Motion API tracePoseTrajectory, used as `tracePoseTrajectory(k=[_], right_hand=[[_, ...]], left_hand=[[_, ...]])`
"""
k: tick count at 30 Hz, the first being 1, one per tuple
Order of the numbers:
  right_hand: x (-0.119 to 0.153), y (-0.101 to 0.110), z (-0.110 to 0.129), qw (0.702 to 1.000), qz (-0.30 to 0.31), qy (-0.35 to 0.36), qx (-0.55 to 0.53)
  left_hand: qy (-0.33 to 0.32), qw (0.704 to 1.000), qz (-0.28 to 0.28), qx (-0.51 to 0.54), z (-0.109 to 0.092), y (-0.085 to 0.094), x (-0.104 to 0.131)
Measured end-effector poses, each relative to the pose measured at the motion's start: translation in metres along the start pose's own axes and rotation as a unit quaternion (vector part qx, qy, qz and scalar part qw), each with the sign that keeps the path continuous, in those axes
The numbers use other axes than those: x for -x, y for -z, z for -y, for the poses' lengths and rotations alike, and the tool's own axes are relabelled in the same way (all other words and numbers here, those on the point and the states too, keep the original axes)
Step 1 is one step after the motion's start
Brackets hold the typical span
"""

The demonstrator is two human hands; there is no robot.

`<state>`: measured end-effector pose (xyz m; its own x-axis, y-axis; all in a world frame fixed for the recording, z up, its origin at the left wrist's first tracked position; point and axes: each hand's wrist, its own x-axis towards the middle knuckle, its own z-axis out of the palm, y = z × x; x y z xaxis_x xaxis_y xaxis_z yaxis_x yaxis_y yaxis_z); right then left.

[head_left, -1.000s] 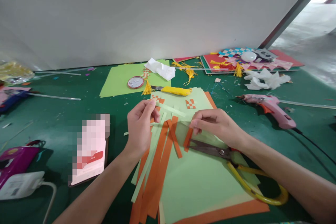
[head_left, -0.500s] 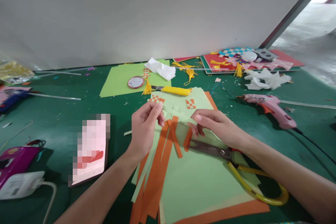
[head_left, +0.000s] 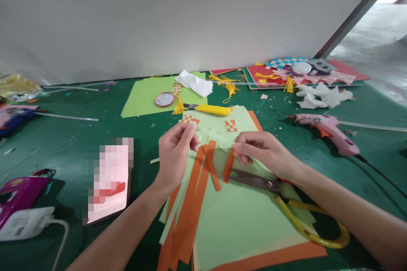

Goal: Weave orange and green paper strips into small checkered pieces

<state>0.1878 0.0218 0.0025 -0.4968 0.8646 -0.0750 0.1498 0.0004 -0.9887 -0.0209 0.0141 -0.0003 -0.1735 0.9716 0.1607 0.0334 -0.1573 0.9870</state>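
Our pale-grn paper strip (head_left: 219, 139) is thin, blends w/ the pale-grn sheets (head_left: 248, 216) under it & spans btwn our hands: L hand (head_left: 178, 150) pinches it thumb-on-finger; R hand's (head_left: 259, 148) thumb & fingertips press together, can't tell on what. Both reach inward, orange strips (head_left: 194, 220) flat below.

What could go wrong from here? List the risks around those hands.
1. The scissors lie just below the right hand, so it might brush the blades.
2. The yellow cutter lies farther ahead with its blade end seemingly exposed; a forward reach could meet it.
3. The orange strips lie loose and overlapping, so a stray movement could scatter them.
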Motion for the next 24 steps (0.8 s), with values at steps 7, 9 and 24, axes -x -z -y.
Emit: tracePoseTrajectory(k=[7,9,24], right_hand=[[0.000,0.003,0.000,0.999,0.004,0.003,-0.034],[-0.001,0.004,0.000,0.999,0.007,-0.001,-0.038],[-0.005,0.014,0.003,0.999,-0.015,-0.043,0.013]], left_hand=[[0.000,1.000,-0.001,-0.017,0.001,0.001,0.000],[0.005,1.000,-0.002,-0.017,0.001,0.000,0.000],[0.023,0.998,0.025,-0.047,0.003,-0.001,0.001]])
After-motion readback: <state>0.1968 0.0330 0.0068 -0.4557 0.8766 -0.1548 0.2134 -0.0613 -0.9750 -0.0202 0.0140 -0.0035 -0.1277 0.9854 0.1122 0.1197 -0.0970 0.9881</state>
